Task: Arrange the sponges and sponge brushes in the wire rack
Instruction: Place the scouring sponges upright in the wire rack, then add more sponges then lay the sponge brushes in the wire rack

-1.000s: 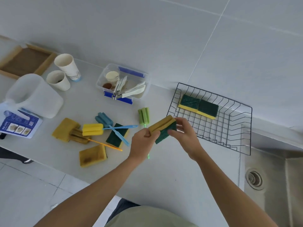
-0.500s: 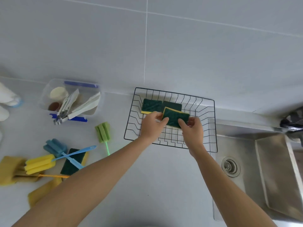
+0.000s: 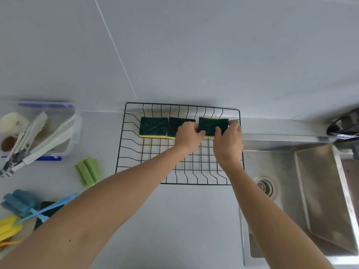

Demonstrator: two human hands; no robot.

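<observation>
Pale grey countertop (image 3: pixel 184 220) against a tiled wall, steel sink (image 3: pixel 310 191) to the right, black wire rack (image 3: pixel 124 144) pushed back to the wall. Inside the rack, along the far side: two green-and-yellow sponges already lying flat, scouring side up, the first sponge (image 3: pixel 153 126) at the left and the second sponge (image 3: pixel 179 124) touching it. Third sponge (image 3: pixel 212 125) held just to the right of these, close to the rack's right wall.

To do this step well: lower the third sponge level onto the wires, green face up like the others, slide it leftward to butt against the second, and keep its far edge in line with the row. Let go only once it sits flat, so it does not tip between wires. Judged as near the end of placing this one.

Grip: left hand (image 3: pixel 187 136) pinching the sponge's left end, thumb and fingers closed on it and partly covering the second sponge. Right hand (image 3: pixel 227 144) clamped on the right end, fingers curled over the far edge. Both closed snugly, hardly compressing the foam.

Waiting on the counter at left: green sponge brush (image 3: pixel 87 171), blue sponge brush (image 3: pixel 21 200), yellow sponge brush (image 3: pixel 7 227).
</observation>
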